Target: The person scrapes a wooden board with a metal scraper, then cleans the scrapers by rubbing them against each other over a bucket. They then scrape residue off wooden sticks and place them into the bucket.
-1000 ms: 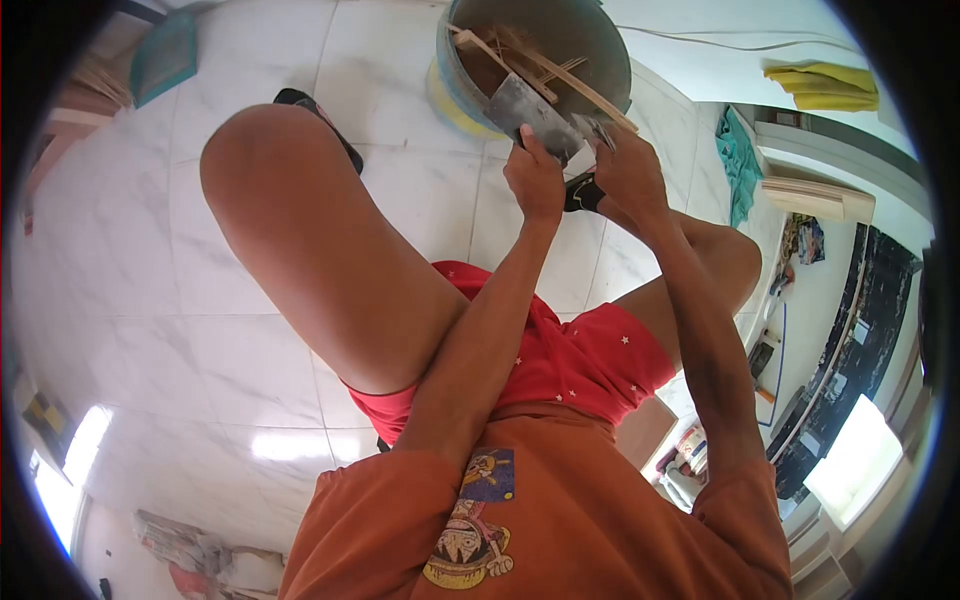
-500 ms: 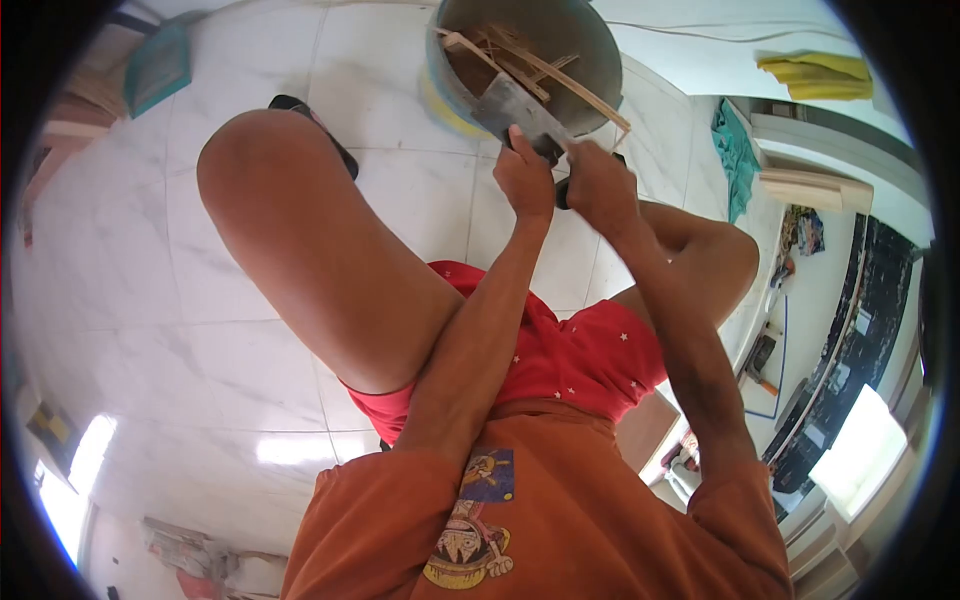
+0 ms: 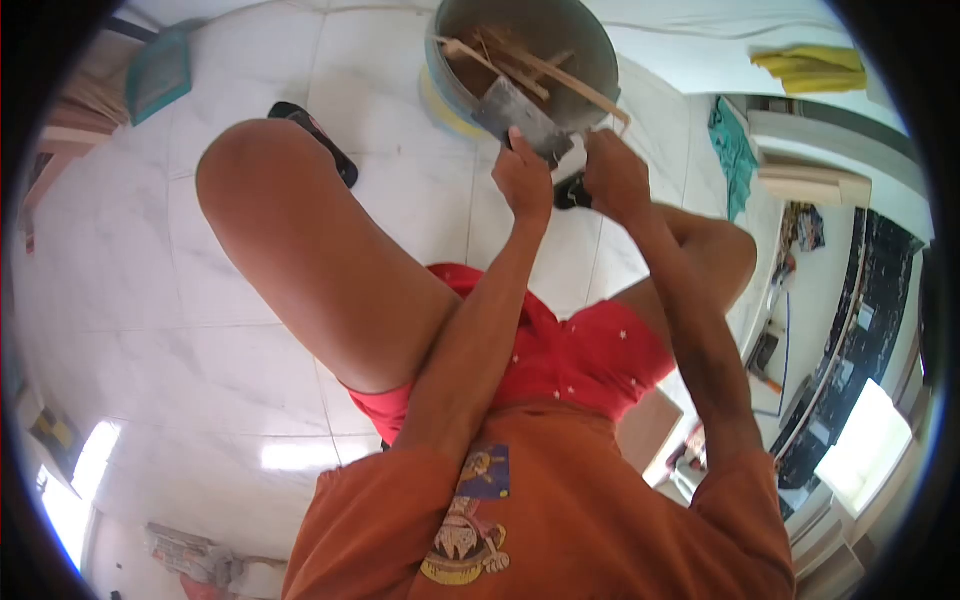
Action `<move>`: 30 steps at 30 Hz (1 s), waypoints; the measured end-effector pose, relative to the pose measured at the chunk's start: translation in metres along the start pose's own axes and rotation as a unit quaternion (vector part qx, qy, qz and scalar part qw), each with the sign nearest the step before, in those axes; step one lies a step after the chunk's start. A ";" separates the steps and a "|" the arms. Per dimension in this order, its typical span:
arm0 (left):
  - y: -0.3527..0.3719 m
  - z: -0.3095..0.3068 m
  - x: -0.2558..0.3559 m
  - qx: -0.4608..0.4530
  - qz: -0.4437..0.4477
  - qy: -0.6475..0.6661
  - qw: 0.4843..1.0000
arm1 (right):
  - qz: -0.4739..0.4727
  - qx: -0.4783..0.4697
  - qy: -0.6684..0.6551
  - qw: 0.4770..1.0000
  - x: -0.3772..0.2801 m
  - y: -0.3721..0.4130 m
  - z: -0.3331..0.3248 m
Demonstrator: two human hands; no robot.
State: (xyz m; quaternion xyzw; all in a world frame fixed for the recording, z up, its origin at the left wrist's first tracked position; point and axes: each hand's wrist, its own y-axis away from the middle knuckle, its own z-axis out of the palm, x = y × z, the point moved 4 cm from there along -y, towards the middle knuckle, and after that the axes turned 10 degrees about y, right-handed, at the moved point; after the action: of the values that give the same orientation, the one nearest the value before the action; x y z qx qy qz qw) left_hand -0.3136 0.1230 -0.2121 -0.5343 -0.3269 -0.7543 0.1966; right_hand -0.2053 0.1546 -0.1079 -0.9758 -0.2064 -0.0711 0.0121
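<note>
My left hand (image 3: 523, 182) is closed on the near edge of a flat grey metal blade (image 3: 522, 112), thumb pointing up along it. The blade slants over the near rim of a round grey bucket (image 3: 455, 102). Just to the right, my right hand (image 3: 616, 174) is closed near the blade's right end, with a small gap between them; what its fingers hold is hidden. Inside the bucket lie thin wooden strips (image 3: 530, 78) and brown debris, and one long strip reaches over the right rim.
Black sandals (image 3: 318, 140) are on my feet on the tiled floor (image 3: 240, 260). A teal dustpan (image 3: 160, 75) is at the upper left. Teal cloth (image 3: 732, 160) and yellow cloth (image 3: 812, 70) hang on the right, near a wooden piece (image 3: 815, 186).
My right hand has shifted right and slightly up, away from the blade's end. My left hand and the blade have barely moved.
</note>
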 end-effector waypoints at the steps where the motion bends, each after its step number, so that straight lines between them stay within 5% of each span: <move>1: -0.012 0.004 0.002 0.005 -0.010 0.033 0.999 | 0.013 -0.012 -0.027 0.999 -0.003 -0.002 0.002; 4: -0.002 0.004 -0.005 0.006 -0.076 0.103 0.992 | 0.047 0.020 -0.081 0.995 -0.001 0.016 -0.004; 8: -0.005 0.004 -0.002 -0.022 -0.043 0.104 0.993 | 0.118 0.020 -0.145 0.982 0.008 0.018 -0.010; 17: -0.023 -0.008 0.000 -0.173 -0.162 0.109 0.965 | -0.099 0.045 -0.126 0.986 -0.013 -0.008 -0.015; 30: -0.021 -0.013 0.005 -0.225 -0.095 0.093 0.965 | -0.098 -0.033 -0.012 0.995 -0.031 -0.005 0.003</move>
State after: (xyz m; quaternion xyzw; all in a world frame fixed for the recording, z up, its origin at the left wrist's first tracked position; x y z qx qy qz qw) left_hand -0.3379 0.1291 -0.2161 -0.4587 -0.1787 -0.8700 0.0280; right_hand -0.2349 0.1475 -0.1157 -0.9515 -0.2988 -0.0673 -0.0296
